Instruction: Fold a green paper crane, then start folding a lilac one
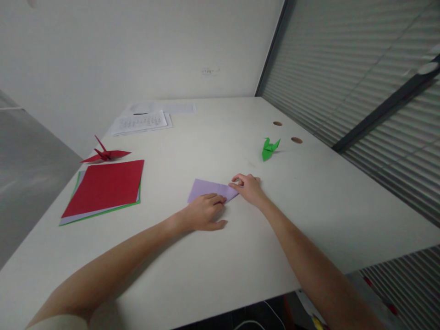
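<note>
A folded lilac paper [206, 189] lies flat on the white table [220, 256] in front of me. My left hand [204, 213] rests on its near edge, fingers curled and pressing down on the sheet. At the paper's right tip, my right hand [248, 187] pinches the corner with fingers pressed together. Both forearms reach in from the bottom of the view.
A stack of coloured sheets with red on top [105, 189] lies at the left, a red paper crane [105, 155] behind it. A green folded crane [270, 148] sits at the right near two round holes [296, 140]. Printed papers [142, 122] lie at the back.
</note>
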`<state>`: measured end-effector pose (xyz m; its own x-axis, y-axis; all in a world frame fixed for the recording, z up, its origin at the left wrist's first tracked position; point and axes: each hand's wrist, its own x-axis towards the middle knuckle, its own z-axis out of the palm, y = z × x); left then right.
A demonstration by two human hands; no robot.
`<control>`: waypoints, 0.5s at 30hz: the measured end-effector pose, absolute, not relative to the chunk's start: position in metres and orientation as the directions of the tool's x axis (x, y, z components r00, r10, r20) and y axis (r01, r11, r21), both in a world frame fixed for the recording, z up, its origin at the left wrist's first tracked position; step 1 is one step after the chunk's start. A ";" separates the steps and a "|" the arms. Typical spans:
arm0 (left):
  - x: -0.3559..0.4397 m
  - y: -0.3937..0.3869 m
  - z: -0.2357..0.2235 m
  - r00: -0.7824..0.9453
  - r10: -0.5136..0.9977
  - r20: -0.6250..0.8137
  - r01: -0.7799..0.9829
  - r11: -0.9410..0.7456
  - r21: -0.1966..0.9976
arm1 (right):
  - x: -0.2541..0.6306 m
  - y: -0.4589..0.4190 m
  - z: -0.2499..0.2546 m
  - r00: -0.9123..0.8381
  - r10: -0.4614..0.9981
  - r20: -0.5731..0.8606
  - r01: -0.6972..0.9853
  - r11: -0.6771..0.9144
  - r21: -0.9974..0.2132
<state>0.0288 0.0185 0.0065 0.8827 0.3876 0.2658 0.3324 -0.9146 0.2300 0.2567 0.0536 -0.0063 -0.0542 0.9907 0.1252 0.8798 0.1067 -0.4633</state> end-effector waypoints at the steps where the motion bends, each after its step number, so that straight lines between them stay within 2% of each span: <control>1: 0.029 0.019 0.007 0.882 0.389 0.264 0.333 -0.913 0.234 | 0.258 0.054 -0.005 -0.052 0.993 0.106 0.855 0.099 -0.509; 4: 0.028 0.021 0.005 0.880 0.388 0.274 0.325 -0.913 0.247 | 0.263 0.055 0.000 -0.044 0.998 0.051 0.802 0.066 -0.594; 9: 0.028 0.033 0.001 0.871 0.385 0.306 0.289 -0.904 0.314 | 0.263 0.054 0.003 -0.027 0.999 0.019 0.809 0.033 -0.587; 12: 0.032 0.042 -0.002 0.851 0.435 0.292 0.327 -0.876 0.354 | 0.262 0.055 0.003 -0.027 1.000 0.012 0.802 0.029 -0.596; 15: 0.036 0.044 -0.006 0.823 0.480 0.304 0.375 -0.860 0.345 | 0.263 0.056 0.001 -0.031 0.999 0.015 0.800 0.033 -0.599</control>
